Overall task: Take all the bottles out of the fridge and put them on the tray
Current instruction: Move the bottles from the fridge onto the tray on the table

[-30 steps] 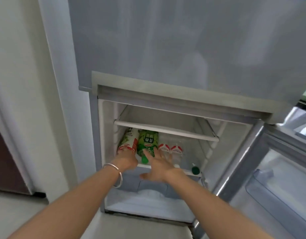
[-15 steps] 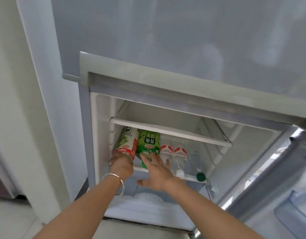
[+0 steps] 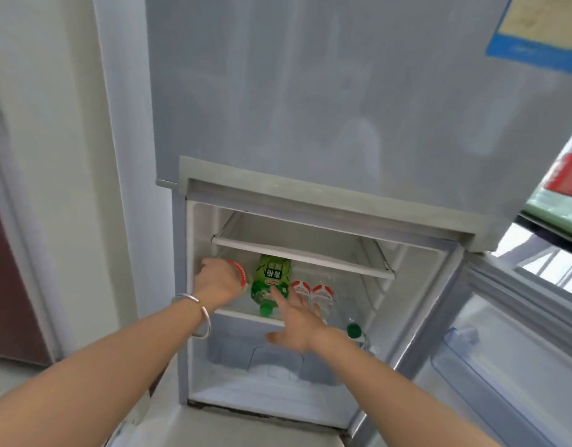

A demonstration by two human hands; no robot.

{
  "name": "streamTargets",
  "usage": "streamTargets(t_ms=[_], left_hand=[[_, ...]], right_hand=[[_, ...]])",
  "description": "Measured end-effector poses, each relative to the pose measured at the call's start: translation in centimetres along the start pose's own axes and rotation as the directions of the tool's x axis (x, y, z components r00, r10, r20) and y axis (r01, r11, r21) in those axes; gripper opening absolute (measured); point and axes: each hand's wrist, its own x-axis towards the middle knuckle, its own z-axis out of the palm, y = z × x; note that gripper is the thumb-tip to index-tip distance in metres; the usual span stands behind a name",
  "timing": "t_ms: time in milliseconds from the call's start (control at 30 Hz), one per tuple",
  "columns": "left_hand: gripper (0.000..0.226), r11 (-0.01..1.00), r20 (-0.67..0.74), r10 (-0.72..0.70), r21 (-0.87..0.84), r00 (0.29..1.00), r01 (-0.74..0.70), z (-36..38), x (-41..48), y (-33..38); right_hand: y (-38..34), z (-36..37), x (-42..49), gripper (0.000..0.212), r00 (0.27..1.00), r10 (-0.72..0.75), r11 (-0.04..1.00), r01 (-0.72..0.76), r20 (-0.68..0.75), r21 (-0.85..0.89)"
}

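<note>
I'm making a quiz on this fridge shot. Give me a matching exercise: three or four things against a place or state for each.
Things:
1. green-labelled plastic bottle
2. silver metal bangle
3. loose round green cap
4. left hand

Places or states:
A. on the left wrist
B. wrapped around the red-banded bottle
C. lying on the middle shelf, right fingertips on it
D. at the shelf's right front edge

Pairs: 1-C, 2-A, 3-D, 4-B

so the fridge shelf (image 3: 242, 315) has four bottles lying on it: red-banded bottle (image 3: 243, 276), green bottle (image 3: 271, 283), two clear bottles (image 3: 313, 293).
</note>
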Motion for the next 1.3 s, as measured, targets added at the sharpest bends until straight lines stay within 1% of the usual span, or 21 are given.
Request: streamTargets(t_ms=[67,133,200,300,400,433,467,500,567,600,700,767,867,933,1000,1033,1100,1167,1200,1233,1300], left_hand=[[0.060,0.997,-0.056,0.061,0.050,0.997,-0.058,-2.4,-1.5,0.1],[0.047,0.989,-0.109,0.139,0.054,0.984,-0.134,-4.9,-2.9,0.4],[0.046,0.975,-0.171,0.219,0.077,0.961,-0.209,-7.1,-5.2,1.1],[0.048,0.939,-0.246,0.327,0.192,0.912,-0.285,-9.7,-9.1,3.2],[0.043,0.899,-0.293,0.428,0.239,0.855,-0.368,-11.5,-13.5,6.8],[0.041,0.887,-0.310,0.455,0.248,0.835,-0.391,-12.1,-15.2,8.2],[0.039,0.877,-0.329,0.475,0.254,0.816,-0.408,-12.5,-16.7,9.5],[0.036,0.867,-0.346,0.495,0.262,0.797,-0.424,-13.0,-18.1,10.6],[0.036,0.841,-0.383,0.540,0.271,0.749,-0.468,-14.0,-21.0,13.0],[0.037,0.830,-0.404,0.558,0.264,0.724,-0.492,-14.5,-22.6,14.2],[0.042,0.785,-0.477,0.600,0.200,0.642,-0.586,-16.0,-26.7,18.0],[0.046,0.712,-0.537,0.638,0.140,0.552,-0.688,-17.2,-29.1,20.5],[0.050,0.502,-0.579,0.707,0.005,0.406,-0.865,-19.3,-32.1,24.0],[0.049,0.368,-0.596,0.720,-0.107,0.356,-0.924,-20.2,-34.0,26.1],[0.045,0.303,-0.626,0.699,-0.179,0.346,-0.936,-20.2,-35.2,27.5],[0.043,0.292,-0.622,0.697,-0.208,0.356,-0.934,-19.8,-35.4,28.1],[0.043,0.302,-0.536,0.726,-0.314,0.431,-0.900,-18.2,-35.2,29.2],[0.050,0.328,-0.344,0.772,-0.506,0.535,-0.798,-15.8,-34.3,30.4],[0.052,0.354,-0.237,0.787,-0.583,0.569,-0.731,-14.6,-33.8,31.2],[0.052,0.389,-0.137,0.806,-0.610,0.576,-0.690,-13.4,-33.5,31.8],[0.049,0.433,0.012,0.844,-0.608,0.537,-0.666,-10.9,-32.8,33.0]], right_hand=[[-0.4,-1.3,-1.7,0.105,1.000,-0.007,1.000,0.006,0.029,0.028],[-0.9,-2.4,-2.9,0.107,0.998,-0.012,0.999,0.009,0.061,0.049],[-1.2,-3.7,-4.5,0.110,0.998,-0.030,0.996,0.025,0.063,0.084],[-1.7,-5.7,-7.0,0.115,0.995,-0.082,0.989,0.074,0.052,0.131],[-1.5,-7.7,-10.1,0.134,0.989,-0.137,0.948,0.114,0.058,0.297],[-1.1,-8.4,-11.3,0.135,0.988,-0.147,0.924,0.123,0.039,0.363],[-0.8,-9.1,-12.6,0.128,0.989,-0.147,0.899,0.122,0.028,0.421],[-0.7,-9.9,-13.7,0.115,0.988,-0.152,0.868,0.124,0.020,0.480],[0.0,-11.8,-16.7,0.078,0.986,-0.162,0.791,0.159,-0.049,0.591],[0.6,-12.8,-18.3,0.066,0.983,-0.153,0.760,0.182,-0.101,0.624],[2.3,-16.1,-23.7,0.042,0.966,-0.077,0.675,0.233,-0.247,0.700],[3.5,-18.5,-27.0,0.036,0.942,-0.019,0.633,0.270,-0.334,0.726],[4.9,-21.9,-30.6,0.039,0.877,0.086,0.580,0.341,-0.472,0.739],[6.1,-23.9,-32.4,0.052,0.815,0.183,0.585,0.360,-0.550,0.727],[7.3,-25.7,-33.9,0.058,0.739,0.251,0.609,0.381,-0.625,0.695],[7.9,-26.5,-34.5,0.057,0.700,0.276,0.626,0.389,-0.658,0.676],[9.4,-27.9,-35.4,0.056,0.629,0.330,0.627,0.411,-0.704,0.662],[11.3,-29.1,-35.6,0.056,0.548,0.392,0.632,0.424,-0.739,0.649],[12.3,-29.6,-35.3,0.058,0.504,0.425,0.646,0.414,-0.752,0.642],[13.3,-29.9,-35.0,0.062,0.461,0.453,0.666,0.394,-0.763,0.634],[15.2,-30.2,-33.9,0.073,0.391,0.497,0.716,0.320,-0.775,0.621]])
